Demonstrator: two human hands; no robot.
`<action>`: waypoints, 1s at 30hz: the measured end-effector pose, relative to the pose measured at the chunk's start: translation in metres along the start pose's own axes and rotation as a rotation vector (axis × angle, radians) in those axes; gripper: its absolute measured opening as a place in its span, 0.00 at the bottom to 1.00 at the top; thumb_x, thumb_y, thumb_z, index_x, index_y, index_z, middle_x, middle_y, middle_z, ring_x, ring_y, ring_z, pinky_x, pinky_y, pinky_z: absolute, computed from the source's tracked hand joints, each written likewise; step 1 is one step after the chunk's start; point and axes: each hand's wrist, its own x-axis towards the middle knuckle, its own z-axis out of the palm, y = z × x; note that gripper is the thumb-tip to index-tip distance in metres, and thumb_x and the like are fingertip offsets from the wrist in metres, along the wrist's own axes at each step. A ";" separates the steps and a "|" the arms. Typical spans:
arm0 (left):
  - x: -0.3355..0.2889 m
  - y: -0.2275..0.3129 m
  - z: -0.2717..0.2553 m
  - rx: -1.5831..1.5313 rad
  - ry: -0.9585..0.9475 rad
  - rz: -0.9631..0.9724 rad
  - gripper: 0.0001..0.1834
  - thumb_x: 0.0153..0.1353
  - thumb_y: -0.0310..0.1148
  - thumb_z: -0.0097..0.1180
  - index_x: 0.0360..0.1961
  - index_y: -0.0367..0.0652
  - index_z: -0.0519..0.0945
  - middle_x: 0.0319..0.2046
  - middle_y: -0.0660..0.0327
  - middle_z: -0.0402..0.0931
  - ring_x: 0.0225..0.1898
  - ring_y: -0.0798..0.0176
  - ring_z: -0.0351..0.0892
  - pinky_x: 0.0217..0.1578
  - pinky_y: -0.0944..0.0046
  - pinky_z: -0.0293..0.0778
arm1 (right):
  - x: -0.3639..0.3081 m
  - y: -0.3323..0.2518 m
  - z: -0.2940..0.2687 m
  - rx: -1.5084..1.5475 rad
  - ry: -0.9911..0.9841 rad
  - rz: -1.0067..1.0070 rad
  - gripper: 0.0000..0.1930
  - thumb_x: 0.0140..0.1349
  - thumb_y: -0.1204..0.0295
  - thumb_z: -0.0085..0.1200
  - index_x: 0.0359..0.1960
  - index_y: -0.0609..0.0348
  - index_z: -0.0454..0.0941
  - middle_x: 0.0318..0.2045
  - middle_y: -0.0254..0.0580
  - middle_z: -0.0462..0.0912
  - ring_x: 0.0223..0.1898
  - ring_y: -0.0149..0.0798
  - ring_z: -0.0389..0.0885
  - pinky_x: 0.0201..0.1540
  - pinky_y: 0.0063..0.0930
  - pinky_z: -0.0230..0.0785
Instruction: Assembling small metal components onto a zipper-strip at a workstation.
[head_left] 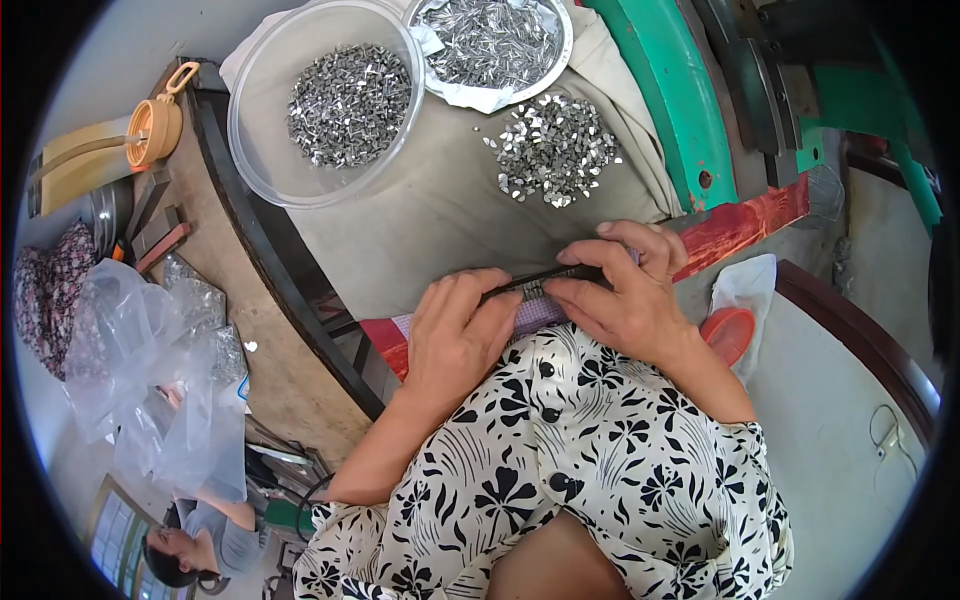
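Close to my body, a thin dark bar [545, 275] spans both hands at the table's front edge. My left hand [450, 325] is closed on its left end, and my right hand [625, 290] pinches the right part. Small grey metal bits show along the bar between my fingers; how they sit there is too small to tell. Under the hands lies a purple checked cloth [538, 316]. Beyond them, a loose pile of small shiny metal pieces [557, 150] rests on the grey-brown cloth [420, 235].
A clear plastic bowl [240, 130] of small metal parts stands far left, beside a metal dish [567, 55] of thin metal pieces. Green machinery [680, 100] borders the right. Plastic bags [150, 380] and an orange round-headed object [155, 130] lie left. Another person [215, 545] is at lower left.
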 end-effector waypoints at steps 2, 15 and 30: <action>0.001 0.001 0.000 0.017 -0.012 -0.032 0.13 0.45 0.21 0.69 0.34 0.42 0.83 0.39 0.60 0.79 0.37 0.54 0.79 0.36 0.58 0.74 | 0.001 -0.002 0.000 -0.040 -0.009 -0.023 0.07 0.46 0.65 0.66 0.29 0.36 0.85 0.45 0.18 0.81 0.56 0.39 0.68 0.56 0.41 0.52; 0.004 0.001 -0.002 -0.070 -0.032 -0.099 0.10 0.50 0.24 0.67 0.35 0.41 0.82 0.40 0.61 0.78 0.39 0.54 0.78 0.40 0.57 0.73 | 0.027 0.012 -0.003 -0.014 0.047 0.068 0.09 0.44 0.66 0.70 0.30 0.38 0.86 0.43 0.20 0.81 0.53 0.40 0.72 0.56 0.41 0.51; 0.057 -0.017 0.001 0.013 0.148 -0.123 0.09 0.53 0.20 0.65 0.37 0.39 0.84 0.36 0.59 0.76 0.35 0.57 0.79 0.34 0.60 0.75 | 0.060 0.020 0.013 -0.077 0.040 0.001 0.05 0.49 0.70 0.60 0.29 0.51 0.81 0.45 0.26 0.78 0.57 0.36 0.70 0.62 0.39 0.51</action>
